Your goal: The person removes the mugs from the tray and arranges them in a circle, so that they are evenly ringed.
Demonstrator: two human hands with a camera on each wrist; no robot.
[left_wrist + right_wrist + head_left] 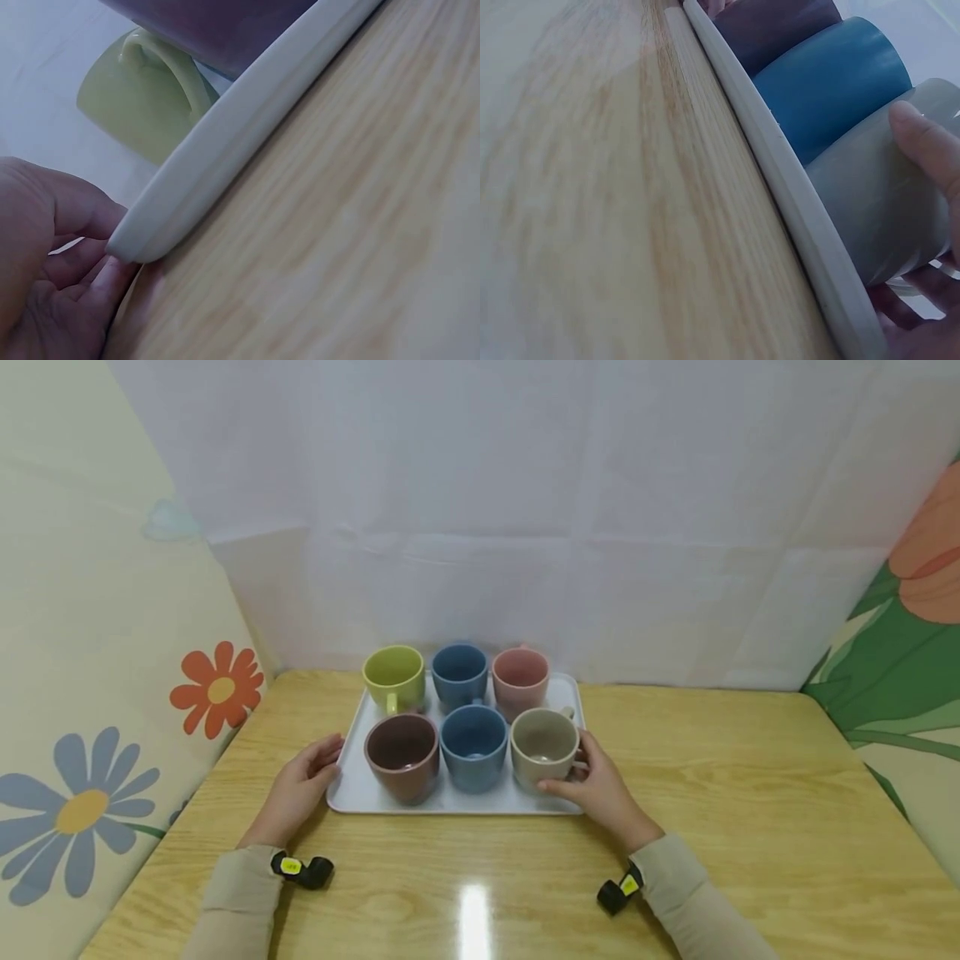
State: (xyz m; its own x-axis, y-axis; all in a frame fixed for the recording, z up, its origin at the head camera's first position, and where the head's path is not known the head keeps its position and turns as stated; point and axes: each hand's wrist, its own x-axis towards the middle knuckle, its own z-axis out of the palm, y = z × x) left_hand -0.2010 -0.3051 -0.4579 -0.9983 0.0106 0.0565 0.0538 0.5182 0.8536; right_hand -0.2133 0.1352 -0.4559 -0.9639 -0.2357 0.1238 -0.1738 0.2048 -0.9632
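Note:
A white tray (457,806) on the wooden table bears several mugs. My right hand (603,789) holds the beige mug (542,768) at the tray's front right corner; in the right wrist view the thumb (922,139) presses on its side and the other fingers are near its base and handle. My left hand (300,785) grips the tray's left edge, the thumb by the rim and fingers at its outer side. Beside the beige mug stands a blue mug (474,764), then a brown mug (405,772). Behind them are a lime-green mug (395,681), another blue mug (459,677) and a pink mug (520,681).
The wooden table (750,793) extends on both sides and in front of the tray. A white cloth (480,527) hangs behind. Flower-patterned fabric (82,568) covers the left side and more patterned fabric (885,668) the right. Both wrists wear small black cameras (302,870).

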